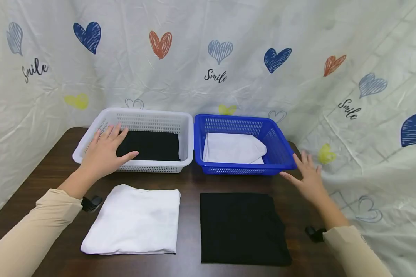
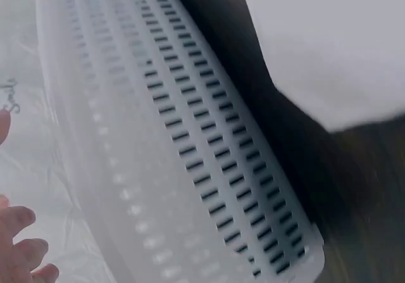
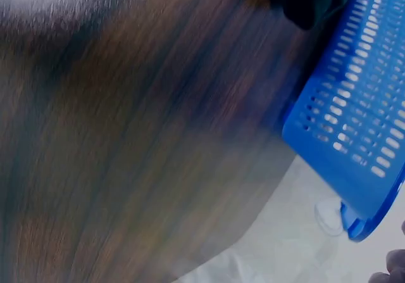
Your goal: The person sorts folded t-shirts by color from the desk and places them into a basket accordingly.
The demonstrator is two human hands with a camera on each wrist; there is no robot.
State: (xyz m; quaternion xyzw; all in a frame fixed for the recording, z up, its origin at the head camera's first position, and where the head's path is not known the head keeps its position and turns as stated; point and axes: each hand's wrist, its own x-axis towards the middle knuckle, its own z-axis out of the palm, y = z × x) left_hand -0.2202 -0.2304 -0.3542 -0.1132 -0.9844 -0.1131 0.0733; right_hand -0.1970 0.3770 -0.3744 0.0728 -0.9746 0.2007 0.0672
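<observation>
My left hand [image 1: 104, 152] is spread over the left end of the white basket [image 1: 159, 166], its fingers apart and holding nothing. Inside that basket lies a folded black cloth [image 1: 150, 146], partly covered by the hand in the head view. At the right corner of the blue basket [image 1: 242, 169], my right hand [image 1: 309, 179] has its fingers spread, also holding nothing. A folded white cloth [image 1: 232, 148] lies in the blue basket. Nearer to me, a folded white cloth [image 1: 135, 221] is on the left and a folded black cloth [image 1: 242, 229] on the right.
The two baskets stand side by side at the back of the dark wooden table [image 1: 188, 231]. Behind them hangs a pale curtain [image 1: 187, 77] printed with hearts and "Smile", which also runs along the right side. Black straps show at both wrists.
</observation>
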